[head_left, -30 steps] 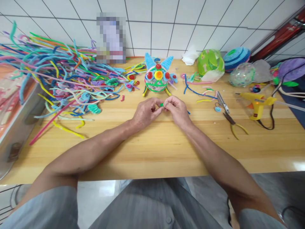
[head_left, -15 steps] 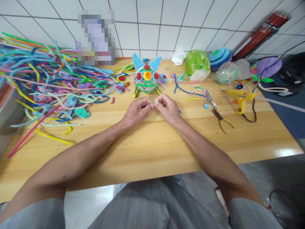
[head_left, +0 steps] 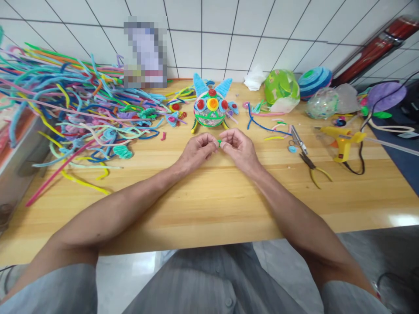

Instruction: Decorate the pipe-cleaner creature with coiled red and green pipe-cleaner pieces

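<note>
My left hand (head_left: pixel 197 151) and my right hand (head_left: pixel 238 148) meet at the middle of the wooden table (head_left: pixel 209 205). Both pinch a small green pipe-cleaner piece (head_left: pixel 219 143) between their fingertips, fingers curled closed. Just beyond the hands stands a round craft figure (head_left: pixel 211 107) wrapped in green, with blue ears and red and yellow discs on its front.
A big heap of coloured pipe cleaners (head_left: pixel 75 109) covers the table's left side. To the right lie scissors (head_left: pixel 297 139), yellow-handled pliers (head_left: pixel 314 171) and a yellow glue gun (head_left: pixel 342 140) with its cord. Green, blue and clear balls (head_left: pixel 281 86) sit at the back right by the tiled wall.
The hands stay together on the green piece, with only small finger shifts. The camera view has swung slightly, so the table's contents sit a little differently in frame.
</note>
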Available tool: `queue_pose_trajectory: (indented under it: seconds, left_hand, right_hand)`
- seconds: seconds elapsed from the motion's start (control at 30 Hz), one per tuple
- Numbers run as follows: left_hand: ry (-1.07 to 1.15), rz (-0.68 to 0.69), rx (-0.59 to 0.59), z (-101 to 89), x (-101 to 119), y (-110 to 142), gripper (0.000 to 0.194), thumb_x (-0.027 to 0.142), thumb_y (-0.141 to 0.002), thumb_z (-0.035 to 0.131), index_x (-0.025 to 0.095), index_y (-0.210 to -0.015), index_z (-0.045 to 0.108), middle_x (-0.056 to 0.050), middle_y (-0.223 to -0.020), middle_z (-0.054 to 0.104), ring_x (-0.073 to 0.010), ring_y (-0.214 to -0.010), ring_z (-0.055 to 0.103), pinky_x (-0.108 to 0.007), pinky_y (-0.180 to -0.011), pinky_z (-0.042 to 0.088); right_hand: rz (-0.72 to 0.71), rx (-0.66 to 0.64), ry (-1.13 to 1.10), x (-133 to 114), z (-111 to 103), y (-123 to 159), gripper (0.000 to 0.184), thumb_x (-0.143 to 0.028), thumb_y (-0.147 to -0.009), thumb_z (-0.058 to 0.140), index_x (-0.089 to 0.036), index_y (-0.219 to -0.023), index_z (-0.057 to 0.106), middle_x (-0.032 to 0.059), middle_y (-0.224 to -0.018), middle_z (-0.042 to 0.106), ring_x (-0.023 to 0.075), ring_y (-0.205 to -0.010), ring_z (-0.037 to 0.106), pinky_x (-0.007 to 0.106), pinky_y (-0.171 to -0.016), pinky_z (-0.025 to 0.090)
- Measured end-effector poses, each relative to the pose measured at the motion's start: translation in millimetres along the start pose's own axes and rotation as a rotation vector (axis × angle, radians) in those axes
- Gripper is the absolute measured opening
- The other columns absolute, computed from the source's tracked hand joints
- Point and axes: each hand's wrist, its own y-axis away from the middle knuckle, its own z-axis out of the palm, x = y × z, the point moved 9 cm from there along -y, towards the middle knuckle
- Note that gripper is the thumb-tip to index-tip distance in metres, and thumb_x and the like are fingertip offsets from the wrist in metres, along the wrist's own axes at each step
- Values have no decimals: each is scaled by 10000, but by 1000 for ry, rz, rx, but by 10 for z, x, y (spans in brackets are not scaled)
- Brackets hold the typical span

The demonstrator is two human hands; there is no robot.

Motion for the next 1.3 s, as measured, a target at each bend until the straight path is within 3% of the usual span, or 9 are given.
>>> queue_pose_trajectory:
  seconds: [0.37, 0.63, 0.87, 1.07, 1.3]
  left_hand:
    - [-9, -17, -5, -1, -1, 11, 232, 384, -795, 753, 183, -775, 640, 16, -678, 635, -79, -506, 454, -224, -482, 343]
    - [-17, 14, 58, -33, 39, 42, 257, 416, -827, 749, 187, -762, 654, 35, -604, 553, -86, -509, 402, -233, -490, 323]
    - [3, 28, 75, -55, 18, 34, 247, 403, -838, 746, 185, -765, 657, 25, -632, 575, -89, -526, 434, -232, -504, 344]
    - [-5, 15, 28, -21, 26, 26, 279, 437, -842, 753, 186, -792, 641, 9, -701, 639, -87, -534, 458, -227, -509, 365]
    - [-22, -9, -9, -13, 22, 7, 300, 450, -822, 780, 178, -789, 658, 27, -636, 589, -81, -489, 446, -224, -475, 345]
  right_hand:
    - [-27, -3, 76, -44, 9, 16, 94, -297, -834, 636, -241, -903, 666, -1, -833, 715, 169, -774, 654, 339, -779, 527]
    - [29, 46, -1, 91, 4, 18, 196, -406, -850, 686, -231, -935, 666, -2, -833, 721, 163, -761, 648, 322, -737, 512]
    - [-26, 25, -24, -4, 34, 35, 196, -378, -857, 690, -241, -992, 650, 1, -882, 727, 168, -805, 672, 331, -782, 530]
    - [18, 35, -31, 48, 26, 31, 170, -384, -851, 688, -232, -924, 663, -1, -807, 726, 167, -742, 663, 326, -731, 514]
    - [58, 19, -48, 100, 46, 18, 172, -386, -846, 672, -231, -918, 657, -14, -803, 720, 148, -746, 653, 297, -729, 519]
